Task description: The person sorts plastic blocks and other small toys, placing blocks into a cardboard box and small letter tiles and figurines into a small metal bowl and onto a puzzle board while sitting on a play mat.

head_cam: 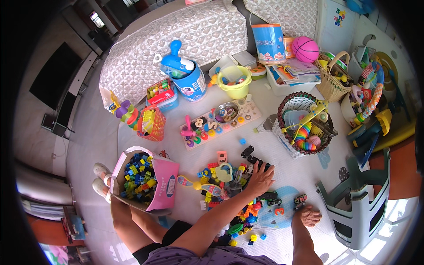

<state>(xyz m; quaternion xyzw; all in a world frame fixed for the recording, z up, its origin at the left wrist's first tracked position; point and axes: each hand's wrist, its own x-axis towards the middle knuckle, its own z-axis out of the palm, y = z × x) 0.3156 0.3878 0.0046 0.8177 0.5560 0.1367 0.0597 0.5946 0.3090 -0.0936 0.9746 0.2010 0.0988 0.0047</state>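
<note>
My left hand (260, 179) rests on a dark toy car at the upper right of the toy pile, its fingers spread over the car; whether it grips it is unclear. Just above lie more black toy cars (247, 151). My right hand (308, 216) is low over the mat at the right, beside a small red and green toy car (300, 199), fingers loosely curled and apart. Between the hands lie dark toy vehicles (269, 196) and an orange number three (279, 211). The pile holds building blocks, a pale green ring-shaped toy (224, 172) and a toy with a yellow centre (197, 185).
A pink cardboard box (165, 185) of building blocks stands at the left, a wicker basket (285, 145) of toys at the upper right. Beyond lies a wooden number board (255, 112). A grey-green plastic stool (361, 212) lies tipped at the right.
</note>
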